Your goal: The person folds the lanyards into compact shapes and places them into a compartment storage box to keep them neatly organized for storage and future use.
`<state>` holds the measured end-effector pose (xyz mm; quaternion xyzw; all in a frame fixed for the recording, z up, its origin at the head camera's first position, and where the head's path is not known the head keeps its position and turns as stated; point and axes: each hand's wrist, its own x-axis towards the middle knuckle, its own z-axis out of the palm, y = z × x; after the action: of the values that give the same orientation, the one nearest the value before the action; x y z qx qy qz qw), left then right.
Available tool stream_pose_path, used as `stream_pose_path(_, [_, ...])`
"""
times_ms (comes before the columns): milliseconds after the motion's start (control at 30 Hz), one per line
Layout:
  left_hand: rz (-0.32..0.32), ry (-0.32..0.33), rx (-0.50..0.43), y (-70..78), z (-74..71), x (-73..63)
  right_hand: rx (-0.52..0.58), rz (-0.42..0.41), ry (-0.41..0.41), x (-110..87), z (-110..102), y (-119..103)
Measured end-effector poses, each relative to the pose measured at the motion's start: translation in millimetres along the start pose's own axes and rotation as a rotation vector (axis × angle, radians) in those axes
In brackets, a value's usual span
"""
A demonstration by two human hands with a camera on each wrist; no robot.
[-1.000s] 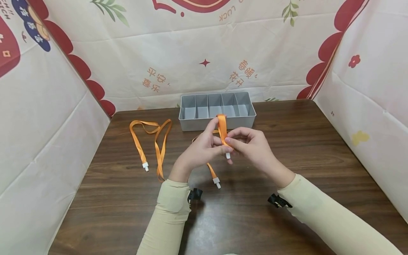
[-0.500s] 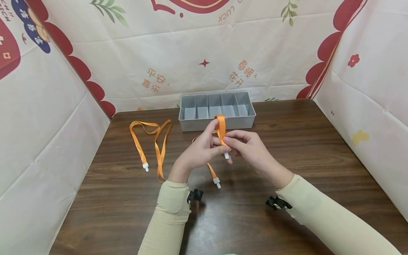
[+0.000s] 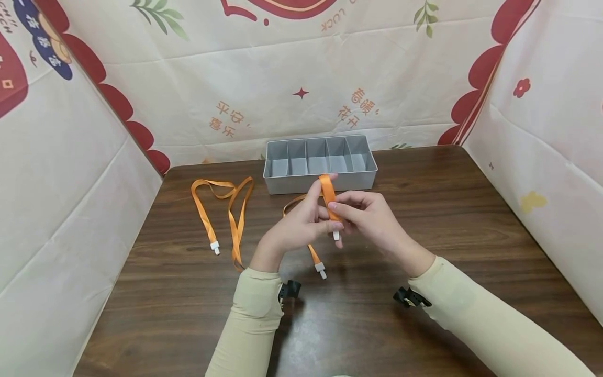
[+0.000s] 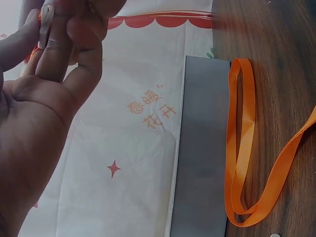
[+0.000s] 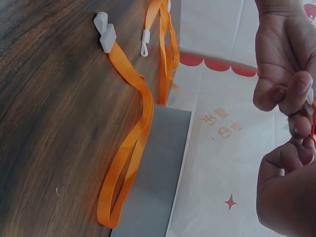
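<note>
My left hand (image 3: 294,225) holds an orange lanyard (image 3: 327,189), its strap looped over the raised index finger. The thumb lies by the lanyard's white plastic clip (image 3: 336,235), which pokes out below. From the other side my right hand (image 3: 379,222) pinches the same strap between thumb and fingers. Both hands are close together above the table, and in the right wrist view fingers hide most of the held strap. A second orange lanyard (image 5: 144,111) lies on the table beneath the hands, partly covered by them in the head view. Further left lies a third orange lanyard (image 3: 201,209), loosely spread.
A grey divided box (image 3: 289,185) with several compartments stands at the table's back edge, just beyond the hands. The brown wooden table (image 3: 188,319) is enclosed by printed white cloth (image 3: 301,63) at the back and both sides.
The looped strap and the left index finger have dipped slightly. Both hands keep their hold on the lanyard, and the lanyards on the table have not moved.
</note>
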<state>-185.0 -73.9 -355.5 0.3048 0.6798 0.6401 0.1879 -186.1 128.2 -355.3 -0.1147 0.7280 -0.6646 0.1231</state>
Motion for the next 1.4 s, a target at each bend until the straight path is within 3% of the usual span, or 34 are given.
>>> stream_pose_path(67, [-0.007,0.001,-0.014,0.3,0.5,-0.6,-0.004,-0.013,0.008,0.2,-0.6,1.3])
stream_pose_path(133, [-0.014,-0.004,-0.03,0.8,0.8,-1.0,-0.047,-0.09,0.013,-0.3,-2.1,3.8])
stream_pose_path(200, [-0.01,-0.019,-0.046,1.5,1.0,-1.4,-0.142,-0.266,-0.001,-0.3,-4.9,6.8])
stream_pose_path(367, [0.036,-0.082,-0.123,2.6,-1.3,-3.2,-0.439,-0.905,-0.089,7.8,-16.6,10.3])
stream_pose_path(433, [0.048,-0.104,-0.161,3.2,-2.4,-4.0,-0.499,-1.069,-0.135,13.4,-20.8,9.4])
stream_pose_path(500, [0.055,-0.126,-0.189,3.9,-3.1,-4.7,-0.528,-1.15,-0.175,17.7,-24.0,8.3])
stream_pose_path(567, [0.056,-0.146,-0.204,4.8,-3.3,-5.3,-0.534,-1.186,-0.201,21.4,-26.2,7.1])
stream_pose_path(800, [0.072,-0.189,-0.231,5.3,-4.3,-6.5,-0.521,-1.171,-0.225,25.8,-29.9,7.7])
stream_pose_path(1133, [0.1,-0.179,-0.258,-0.4,-6.3,-6.1,-0.563,-1.167,-0.2,26.1,-30.2,13.3])
stream_pose_path(1267, [0.135,-0.142,-0.274,-4.2,-6.2,-6.3,-0.539,-1.138,-0.147,25.5,-29.3,15.2])
stream_pose_path(1400, [0.152,-0.044,-0.281,-6.7,-5.3,-7.8,-0.494,-1.075,-0.078,23.7,-28.6,14.3])
